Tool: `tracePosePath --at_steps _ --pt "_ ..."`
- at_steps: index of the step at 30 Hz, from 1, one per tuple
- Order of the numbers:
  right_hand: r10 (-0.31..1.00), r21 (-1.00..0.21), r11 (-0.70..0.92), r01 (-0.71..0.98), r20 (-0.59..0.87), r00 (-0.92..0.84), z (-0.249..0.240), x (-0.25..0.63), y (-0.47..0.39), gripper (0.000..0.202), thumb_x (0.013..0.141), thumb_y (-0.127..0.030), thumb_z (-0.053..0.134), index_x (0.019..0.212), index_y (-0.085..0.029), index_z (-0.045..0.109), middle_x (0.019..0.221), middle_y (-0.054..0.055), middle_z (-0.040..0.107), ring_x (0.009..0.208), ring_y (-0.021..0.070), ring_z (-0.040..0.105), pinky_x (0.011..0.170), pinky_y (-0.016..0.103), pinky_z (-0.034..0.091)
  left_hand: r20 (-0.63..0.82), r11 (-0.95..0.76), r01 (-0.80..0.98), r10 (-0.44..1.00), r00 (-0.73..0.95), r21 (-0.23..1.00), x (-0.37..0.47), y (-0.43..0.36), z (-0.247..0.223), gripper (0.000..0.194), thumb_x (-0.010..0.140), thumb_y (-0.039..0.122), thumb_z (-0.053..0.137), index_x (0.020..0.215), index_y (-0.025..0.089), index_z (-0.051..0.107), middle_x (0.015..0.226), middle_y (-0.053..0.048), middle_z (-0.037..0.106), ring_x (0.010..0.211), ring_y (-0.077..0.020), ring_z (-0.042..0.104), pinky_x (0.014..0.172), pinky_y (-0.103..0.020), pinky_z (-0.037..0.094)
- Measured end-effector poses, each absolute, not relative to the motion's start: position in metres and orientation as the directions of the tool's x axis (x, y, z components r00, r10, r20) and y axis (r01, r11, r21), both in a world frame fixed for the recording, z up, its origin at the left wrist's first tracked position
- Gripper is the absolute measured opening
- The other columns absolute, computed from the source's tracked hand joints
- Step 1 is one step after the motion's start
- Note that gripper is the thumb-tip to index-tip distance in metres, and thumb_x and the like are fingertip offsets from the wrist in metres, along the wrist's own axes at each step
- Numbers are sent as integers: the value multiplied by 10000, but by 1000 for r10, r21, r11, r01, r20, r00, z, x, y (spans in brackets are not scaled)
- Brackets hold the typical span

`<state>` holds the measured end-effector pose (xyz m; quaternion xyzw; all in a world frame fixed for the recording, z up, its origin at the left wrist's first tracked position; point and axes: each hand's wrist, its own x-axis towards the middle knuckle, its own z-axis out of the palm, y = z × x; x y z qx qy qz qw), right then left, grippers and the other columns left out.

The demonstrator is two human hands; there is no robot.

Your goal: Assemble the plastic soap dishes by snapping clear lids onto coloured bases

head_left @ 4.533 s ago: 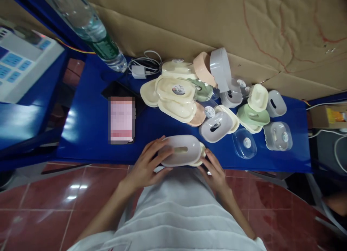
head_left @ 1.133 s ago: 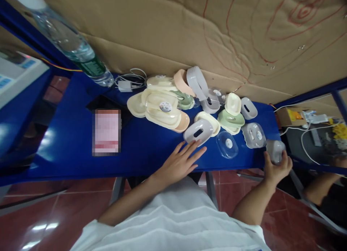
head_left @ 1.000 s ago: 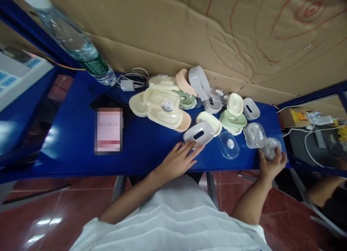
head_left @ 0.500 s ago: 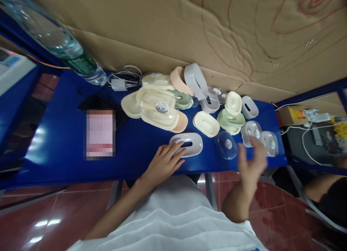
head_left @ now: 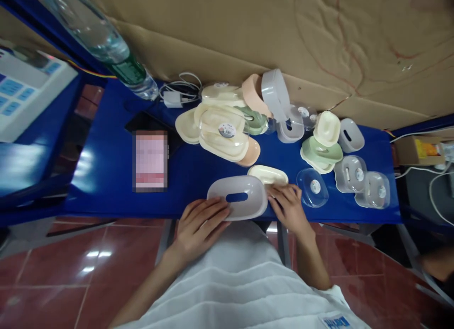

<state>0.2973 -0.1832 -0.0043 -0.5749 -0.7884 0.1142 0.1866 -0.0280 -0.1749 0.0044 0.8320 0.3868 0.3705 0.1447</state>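
My left hand (head_left: 203, 226) grips the near left side of a pale grey plastic box with an oval slot (head_left: 257, 196), its thumb out of sight underneath. The box is raised and tilted at the table's front edge. My right hand (head_left: 289, 207) is closed on the near edge of a cream plastic tray (head_left: 267, 174), just right of the box. Those fingertips are partly hidden. Beyond the right hand lies a clear lid (head_left: 312, 188) with a round label.
Cream, green and peach plastic parts are piled at the back, among them a clear-covered cream box (head_left: 222, 130). A green box (head_left: 321, 154) and clear-lidded grey boxes (head_left: 372, 191) stand right. Left are a water bottle (head_left: 131, 71), a white charger (head_left: 172, 99) and a pixelated item (head_left: 151, 159).
The grey box has come up off the table in my left hand. My right hand has moved left from near the clear lids to the cream tray, which has shifted nearer. The view has swung left.
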Motion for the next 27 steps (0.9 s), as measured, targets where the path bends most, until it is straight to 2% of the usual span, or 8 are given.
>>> tracePosePath --at_steps 3,6,8,10,13,17,22,27 --pt "943 -480 261 838 314 -113 -11 294 -200 413 1113 -276 469 1501 -269 611 1328 119 718 1244 286 669 1096 504 505 490 -703 518 711 504 487 -7 -168 -5 453 1006 148 734 1435 269 658 1281 -67 816 1271 -259 750 1079 -431 555" --pt "906 -522 214 826 422 33 -16 297 -209 528 1124 -356 372 1637 -272 469 1444 161 643 1370 342 610 1141 587 502 432 -744 483 665 610 463 12 -158 -15 419 1027 141 695 1425 272 679 1341 -63 796 1336 -250 715 1128 -422 526" --pt "914 -502 260 825 403 -43 -15 299 -210 582 1115 -449 418 1675 -290 406 1552 170 562 1454 375 554 1174 628 486 388 -746 477 656 647 465 19 -153 -19 407 1035 145 679 1418 282 691 1352 -62 791 1357 -253 701 1148 -431 514" --pt "928 -457 313 833 333 -166 -13 301 -206 652 1074 -518 550 1676 -316 399 1651 164 469 1520 400 496 1195 636 481 378 -748 479 653 657 460 24 -149 -19 390 1041 152 672 1410 276 697 1342 -69 794 1358 -260 698 1154 -443 512" --pt "934 -410 337 848 259 -246 -11 304 -196 677 1023 -511 684 1638 -327 465 1724 154 380 1574 415 437 1234 634 456 363 -763 474 633 683 440 31 -143 -17 385 1053 150 649 1420 261 688 1383 -83 772 1381 -266 681 1170 -452 508" --pt "930 -414 350 840 260 -259 -15 308 -186 646 1011 -442 738 1604 -314 518 1727 157 386 1582 392 436 1246 626 459 342 -782 478 611 714 399 40 -136 -18 341 1069 157 619 1395 221 695 1449 -122 726 1461 -278 615 1192 -458 509" --pt "924 -397 374 838 232 -303 -27 305 -182 633 1039 -369 705 1631 -318 486 1723 159 414 1565 366 470 1214 609 500 331 -796 502 600 729 339 37 -138 -25 324 1083 171 597 1398 181 670 1468 -137 707 1453 -274 610 1174 -455 532" --pt "913 -391 404 827 219 -343 -29 294 -177 651 1055 -341 677 1660 -321 438 1761 155 360 1603 373 418 1230 640 475 385 -771 510 634 671 381 15 -137 -13 324 1074 210 622 1393 222 677 1446 -129 713 1422 -254 628 1165 -444 536"
